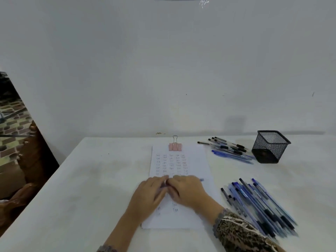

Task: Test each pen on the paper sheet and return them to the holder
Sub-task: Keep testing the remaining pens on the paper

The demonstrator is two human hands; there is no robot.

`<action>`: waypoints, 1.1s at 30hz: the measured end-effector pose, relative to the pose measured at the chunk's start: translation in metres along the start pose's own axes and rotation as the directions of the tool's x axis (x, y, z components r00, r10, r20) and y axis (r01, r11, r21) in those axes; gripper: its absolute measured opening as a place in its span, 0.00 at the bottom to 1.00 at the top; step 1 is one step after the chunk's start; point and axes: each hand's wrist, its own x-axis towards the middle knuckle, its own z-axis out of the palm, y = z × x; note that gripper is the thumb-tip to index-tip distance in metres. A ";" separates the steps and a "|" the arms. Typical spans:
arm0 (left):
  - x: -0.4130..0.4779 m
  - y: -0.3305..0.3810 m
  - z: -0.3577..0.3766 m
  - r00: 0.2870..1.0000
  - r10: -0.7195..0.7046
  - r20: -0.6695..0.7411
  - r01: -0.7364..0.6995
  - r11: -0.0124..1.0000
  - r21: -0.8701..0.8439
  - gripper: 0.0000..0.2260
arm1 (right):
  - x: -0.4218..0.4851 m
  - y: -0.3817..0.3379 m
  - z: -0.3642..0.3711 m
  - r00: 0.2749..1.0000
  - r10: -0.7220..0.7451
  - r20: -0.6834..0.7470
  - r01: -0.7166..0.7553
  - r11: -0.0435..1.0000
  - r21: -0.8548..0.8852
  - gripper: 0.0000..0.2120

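A white paper sheet (196,160) with rows of small written marks lies on the table, clipped at its top by a pink binder clip (175,146). My left hand (151,193) and my right hand (187,191) meet over the middle of the sheet. Between them they hold a blue pen (201,180), whose end pokes out to the right of my right hand. The frame is blurred, so the finger positions are unclear. A black mesh holder (271,146) stands at the far right with no pens showing above its rim.
One pile of blue and black pens (258,206) lies to the right of the sheet near my right sleeve. A second pile of pens (229,149) lies just left of the holder. A white wall rises behind the table; the table's left edge drops off beside dark furniture.
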 end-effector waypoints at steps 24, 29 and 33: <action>0.005 0.011 -0.007 0.969 -0.199 0.143 0.226 0.951 -0.209 0.10 | 0.004 -0.003 -0.026 0.752 0.638 -0.165 -0.252 0.509 0.823 0.18; 0.005 0.012 -0.007 0.970 -0.203 0.135 0.227 0.954 -0.194 0.09 | -0.002 -0.015 -0.016 0.536 0.816 0.217 -0.175 -0.144 0.974 0.16; 0.006 0.012 -0.006 0.969 -0.198 0.144 0.225 0.952 -0.206 0.08 | -0.003 -0.017 -0.016 0.569 0.778 0.265 -0.208 -0.176 0.962 0.14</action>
